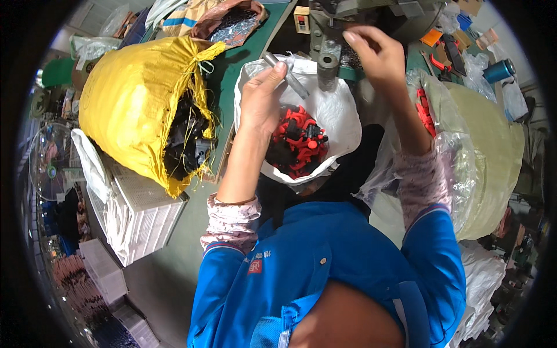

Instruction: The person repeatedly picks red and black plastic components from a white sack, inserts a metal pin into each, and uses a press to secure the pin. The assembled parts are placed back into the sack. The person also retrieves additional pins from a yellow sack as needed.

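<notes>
My left hand [261, 100] is closed, thumb and fingers pinching a short grey metal rod [297, 86] that slants over a white sack [343, 124]. Inside that open sack lie many red and black plastic parts [299, 139]. My right hand [380, 57] is raised beside a dark metal machine [332, 46], its fingers bent and drawn together near the machine's upper part. Whatever it may pinch is too small or hidden to make out. A round grey post [328, 72] of the machine juts over the sack's far rim, between my two hands.
Left of me, a yellow woven sack [130, 104] spills black parts onto the side of a white plastic crate [151, 200]. A bag of small metal pieces [235, 26] lies on the green bench. To my right bulges a large pale sack [484, 145], with red parts [425, 113] near it.
</notes>
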### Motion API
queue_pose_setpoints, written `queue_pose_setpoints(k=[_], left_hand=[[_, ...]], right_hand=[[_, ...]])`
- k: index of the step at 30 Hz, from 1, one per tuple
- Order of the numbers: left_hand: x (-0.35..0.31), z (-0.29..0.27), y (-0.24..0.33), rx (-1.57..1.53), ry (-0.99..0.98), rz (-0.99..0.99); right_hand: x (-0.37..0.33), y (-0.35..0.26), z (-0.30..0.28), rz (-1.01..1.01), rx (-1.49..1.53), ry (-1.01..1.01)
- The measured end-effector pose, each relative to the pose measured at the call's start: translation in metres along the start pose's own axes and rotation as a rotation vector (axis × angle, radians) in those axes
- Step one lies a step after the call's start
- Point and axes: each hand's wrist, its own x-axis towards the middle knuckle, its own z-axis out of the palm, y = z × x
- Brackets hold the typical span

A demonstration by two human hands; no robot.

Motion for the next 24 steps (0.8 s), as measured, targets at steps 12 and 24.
queue_pose_setpoints(k=[12,24], left_hand=[[-0.052,-0.039,-0.020,0.073,0.031,-0.126],[-0.051,-0.089,-0.032,-0.322,0.126,-0.211]], right_hand=[[-0.095,-0.010,0.070,0.394,0.514,-0.363],[-0.138,0.013,0.054,0.462,0.850,-0.062]])
